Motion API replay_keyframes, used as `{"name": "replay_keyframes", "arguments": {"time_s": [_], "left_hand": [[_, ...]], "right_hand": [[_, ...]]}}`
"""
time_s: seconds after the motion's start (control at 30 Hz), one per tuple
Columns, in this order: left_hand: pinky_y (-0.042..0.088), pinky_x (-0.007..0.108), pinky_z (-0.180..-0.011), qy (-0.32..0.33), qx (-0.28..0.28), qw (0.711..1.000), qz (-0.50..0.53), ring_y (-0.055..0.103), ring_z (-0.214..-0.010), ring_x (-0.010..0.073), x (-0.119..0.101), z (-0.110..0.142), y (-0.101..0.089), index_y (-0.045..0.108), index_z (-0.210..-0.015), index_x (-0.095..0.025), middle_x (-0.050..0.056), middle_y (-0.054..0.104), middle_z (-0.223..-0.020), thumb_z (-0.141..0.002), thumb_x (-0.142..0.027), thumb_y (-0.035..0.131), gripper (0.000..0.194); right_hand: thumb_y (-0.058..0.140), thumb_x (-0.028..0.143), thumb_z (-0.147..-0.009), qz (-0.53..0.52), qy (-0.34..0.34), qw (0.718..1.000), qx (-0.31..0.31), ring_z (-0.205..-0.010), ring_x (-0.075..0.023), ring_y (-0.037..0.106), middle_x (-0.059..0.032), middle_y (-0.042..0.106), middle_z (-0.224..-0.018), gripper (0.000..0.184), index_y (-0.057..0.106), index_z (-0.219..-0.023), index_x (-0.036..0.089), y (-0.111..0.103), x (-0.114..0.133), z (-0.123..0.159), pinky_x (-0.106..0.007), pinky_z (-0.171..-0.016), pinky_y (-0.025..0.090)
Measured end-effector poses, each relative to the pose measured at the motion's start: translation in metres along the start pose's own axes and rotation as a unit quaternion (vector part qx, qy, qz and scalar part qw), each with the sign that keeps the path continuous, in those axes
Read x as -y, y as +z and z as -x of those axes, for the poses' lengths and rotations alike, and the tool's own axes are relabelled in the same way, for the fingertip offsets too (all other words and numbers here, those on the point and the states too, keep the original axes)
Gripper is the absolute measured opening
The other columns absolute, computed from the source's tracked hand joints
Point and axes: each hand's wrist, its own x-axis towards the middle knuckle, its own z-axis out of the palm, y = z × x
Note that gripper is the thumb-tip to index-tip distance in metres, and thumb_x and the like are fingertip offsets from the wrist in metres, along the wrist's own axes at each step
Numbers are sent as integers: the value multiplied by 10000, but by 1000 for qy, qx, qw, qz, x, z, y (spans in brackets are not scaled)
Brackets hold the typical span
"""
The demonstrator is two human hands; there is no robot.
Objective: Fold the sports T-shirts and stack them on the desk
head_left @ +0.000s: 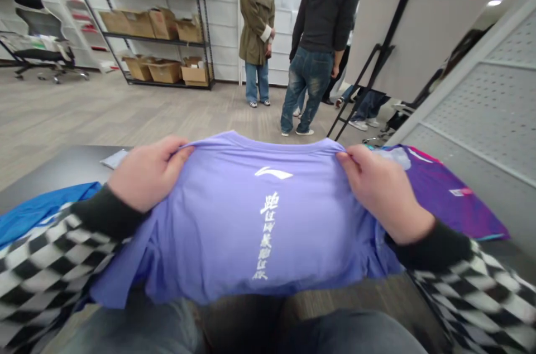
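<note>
A lilac T-shirt (pixel 234 225) with a white logo and a column of white characters hangs spread out in front of me, above my lap. My left hand (pixel 146 172) pinches its left shoulder near the collar, fingers closed on the cloth. My right hand (pixel 383 192) grips the right shoulder the same way. Both my sleeves are black-and-white checked with dark cuffs.
A dark table (pixel 62 167) lies to the left with a blue garment (pixel 37 211) on it. A purple and pink garment (pixel 448 197) lies to the right by a perforated grey panel (pixel 481 114). Two people (pixel 293 36) stand ahead by shelves of cardboard boxes (pixel 159 24).
</note>
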Motion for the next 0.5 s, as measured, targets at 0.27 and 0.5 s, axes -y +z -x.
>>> {"name": "replay_keyframes", "arguments": {"time_s": [0.27, 0.5], "left_hand": [[422, 339, -747, 31, 210, 971, -107, 740, -955, 308, 60, -83, 139, 734, -1059, -234, 128, 812, -1032, -1101, -630, 384, 531], [288, 338, -654, 42, 169, 983, -64, 599, -722, 231, 87, -100, 147, 609, -770, -247, 45, 695, -779, -1009, -764, 514, 577]], "right_hand": [[417, 556, -1189, 49, -3, 961, 272, -907, -267, 758, -156, 824, -1050, 482, 723, -1078, 201, 156, -7, -60, -331, -732, 404], [557, 636, -1118, -44, -26, 971, 233, -802, -214, 670, -68, 770, -897, 486, 681, -899, 220, 198, -38, -80, -320, -668, 344]]}}
